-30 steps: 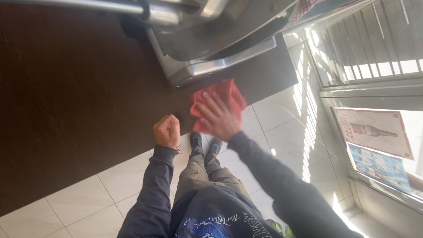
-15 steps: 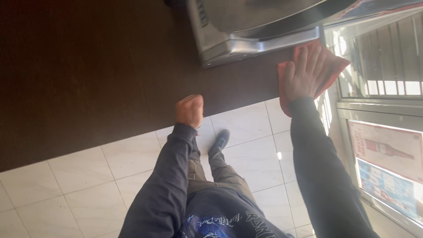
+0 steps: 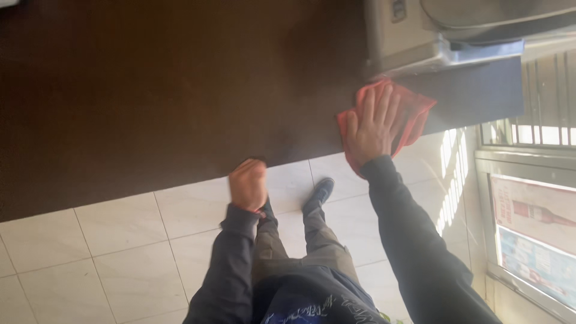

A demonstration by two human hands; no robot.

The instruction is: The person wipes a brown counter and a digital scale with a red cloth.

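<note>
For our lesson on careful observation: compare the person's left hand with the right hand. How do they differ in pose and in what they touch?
The right hand lies flat with fingers spread, pressing a red cloth onto the dark countertop; the left hand is curled into a loose fist at the countertop's edge, holding no cloth. The right hand reaches farther, near the metal appliance. Both wear dark sleeves.

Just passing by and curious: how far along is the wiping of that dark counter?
Hard to call any part done: the dark counter shows no clear wiped streak. In hand: the right hand presses a red cloth flat near the counter's edge, beside the metal machine. The left hand rests at the edge. The wide stretch to the left may remain.
</note>
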